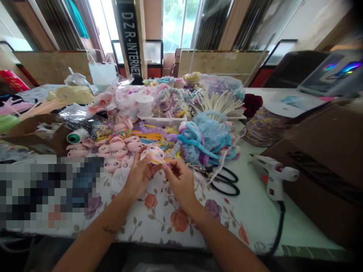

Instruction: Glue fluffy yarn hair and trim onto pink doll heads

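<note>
floral tablecloth (143, 228) below, doll face (155, 154) upturned, long axis left-to-right

From the head, above and behind the left hand (138, 173) and right hand (182, 183), one near view faces forward and down across the desk (252, 215).

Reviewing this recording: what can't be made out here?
All in the head view:
Doll face, its back: turned away from the camera.
Whatever the right hand may pinch: too small, fingers cover it.
Scissors, blade tips: lost among clutter.
Leftmost items: under a pixelated patch.
Brown box: cut off by the dark right edge.
</note>
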Action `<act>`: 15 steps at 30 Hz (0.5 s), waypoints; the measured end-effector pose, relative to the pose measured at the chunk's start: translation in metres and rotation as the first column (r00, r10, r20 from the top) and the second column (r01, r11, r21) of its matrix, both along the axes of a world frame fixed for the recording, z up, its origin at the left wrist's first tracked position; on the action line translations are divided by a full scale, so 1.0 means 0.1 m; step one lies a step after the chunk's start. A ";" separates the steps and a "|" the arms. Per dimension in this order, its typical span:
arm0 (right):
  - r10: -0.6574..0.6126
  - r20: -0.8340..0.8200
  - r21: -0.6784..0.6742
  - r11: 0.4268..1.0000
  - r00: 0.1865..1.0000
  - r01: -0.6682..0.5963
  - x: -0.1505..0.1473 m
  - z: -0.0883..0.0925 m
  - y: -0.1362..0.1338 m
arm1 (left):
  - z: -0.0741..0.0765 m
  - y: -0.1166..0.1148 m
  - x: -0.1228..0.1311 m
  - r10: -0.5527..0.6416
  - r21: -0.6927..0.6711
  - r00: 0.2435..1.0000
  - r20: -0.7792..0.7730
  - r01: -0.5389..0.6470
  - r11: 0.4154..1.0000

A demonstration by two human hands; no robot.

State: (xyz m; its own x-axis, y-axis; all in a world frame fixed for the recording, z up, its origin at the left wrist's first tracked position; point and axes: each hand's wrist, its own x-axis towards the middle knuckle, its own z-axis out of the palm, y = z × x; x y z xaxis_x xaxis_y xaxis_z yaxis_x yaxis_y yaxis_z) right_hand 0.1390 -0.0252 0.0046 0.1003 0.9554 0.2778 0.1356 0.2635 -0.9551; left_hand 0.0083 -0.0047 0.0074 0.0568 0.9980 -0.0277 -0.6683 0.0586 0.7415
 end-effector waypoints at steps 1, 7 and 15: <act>-0.025 0.025 0.026 0.999 0.999 0.024 -0.01 0.00 -0.01 | 0.00 0.00 0.00 -0.013 -0.008 1.000 0.006 0.013 1.000; -0.081 0.068 0.124 0.990 0.994 0.072 -0.04 -0.04 -0.04 | -0.03 0.02 -0.01 -0.026 -0.077 0.998 0.049 0.030 0.997; -0.159 0.181 0.280 0.954 0.971 0.104 -0.03 -0.02 -0.07 | -0.03 0.00 -0.04 -0.076 -0.083 0.996 0.047 0.080 0.993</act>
